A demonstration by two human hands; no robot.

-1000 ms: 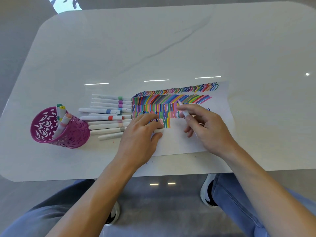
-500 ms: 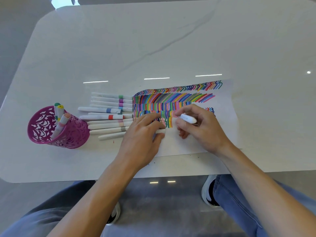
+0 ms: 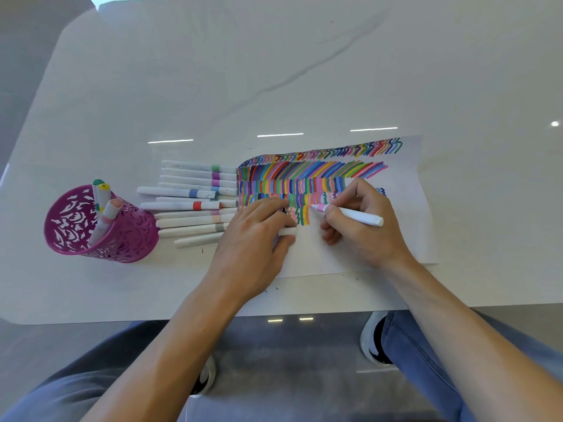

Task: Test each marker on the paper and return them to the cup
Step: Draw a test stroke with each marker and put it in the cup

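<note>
Right hand (image 3: pixel 362 226) grip pinches a pink marker (image 3: pixel 356 216), tip down on the paper (image 3: pixel 320 257) at the lowest row of strokes. Left hand (image 3: pixel 253 239) lies on the paper just beside it, grip curled round a white cap (image 3: pixel 288 231). Left of the paper, markers (image 3: pixel 189 202) lie in a row on the surface (image 3: pixel 304 71). Further left stands the cup (image 3: pixel 128 236), three more inside.

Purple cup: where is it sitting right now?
In the head view, the purple cup stands on the table, at the person's left, just left of the row of loose markers.
</note>
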